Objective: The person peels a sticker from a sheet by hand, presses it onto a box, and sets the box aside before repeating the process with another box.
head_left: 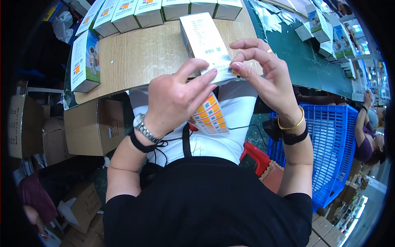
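A white carton [204,36] lies on the wooden board in front of me, its printed face up and its near end at the board's front edge. My left hand [170,96] is closed on a sheet of orange-and-white stickers [210,117], which hangs below the fingers over my lap. Its thumb and forefinger rest at the near end of the carton. At the carton's near right corner, my right hand [269,76] pinches a small orange sticker [234,71] between thumb and forefinger, the other fingers raised. Part of the sheet is hidden under my left hand.
Several similar cartons [149,13] line the board's far edge, and another [85,61] stands at its left. More cartons [339,39] sit on the green table at right. A blue basket [329,152] is at my right, cardboard boxes [84,127] at left. Other people sit nearby.
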Available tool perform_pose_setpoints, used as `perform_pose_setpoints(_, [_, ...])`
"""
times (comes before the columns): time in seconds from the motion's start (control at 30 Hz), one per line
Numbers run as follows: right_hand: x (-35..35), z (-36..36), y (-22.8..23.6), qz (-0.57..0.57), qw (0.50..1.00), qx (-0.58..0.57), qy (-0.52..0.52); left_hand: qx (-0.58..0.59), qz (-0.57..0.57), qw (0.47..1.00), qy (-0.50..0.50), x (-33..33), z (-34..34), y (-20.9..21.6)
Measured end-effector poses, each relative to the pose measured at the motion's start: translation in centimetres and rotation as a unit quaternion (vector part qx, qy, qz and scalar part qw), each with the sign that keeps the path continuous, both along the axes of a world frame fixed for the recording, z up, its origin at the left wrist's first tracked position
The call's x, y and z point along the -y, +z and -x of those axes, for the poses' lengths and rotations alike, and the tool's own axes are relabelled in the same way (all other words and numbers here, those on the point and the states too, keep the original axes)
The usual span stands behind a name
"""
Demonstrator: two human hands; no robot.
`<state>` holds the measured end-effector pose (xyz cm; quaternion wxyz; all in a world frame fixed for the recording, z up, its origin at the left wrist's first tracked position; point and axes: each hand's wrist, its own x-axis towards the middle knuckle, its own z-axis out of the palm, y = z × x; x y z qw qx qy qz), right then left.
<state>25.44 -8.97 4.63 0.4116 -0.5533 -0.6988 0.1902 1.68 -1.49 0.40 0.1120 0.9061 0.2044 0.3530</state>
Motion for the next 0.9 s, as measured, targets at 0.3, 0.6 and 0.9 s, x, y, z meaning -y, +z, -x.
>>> perform_pose_setpoints(0.3, [-4.4,0.2,-0.9,0.043,0.998,0.03,0.018,0.007,0.035,0.999,-0.037,0.1,0.6,-0.1])
perform_pose_setpoints(0.6, [-5.1,0.5,-0.9,0.082,0.996,0.038,0.008,0.019,0.052,0.998,-0.036,-0.4,0.6,-0.4])
perform_pose_setpoints(0.9, [-5.1,0.7,-1.0,0.079,0.996,0.05,0.002,0.027,0.052,0.997,-0.044,-0.5,0.6,-0.6])
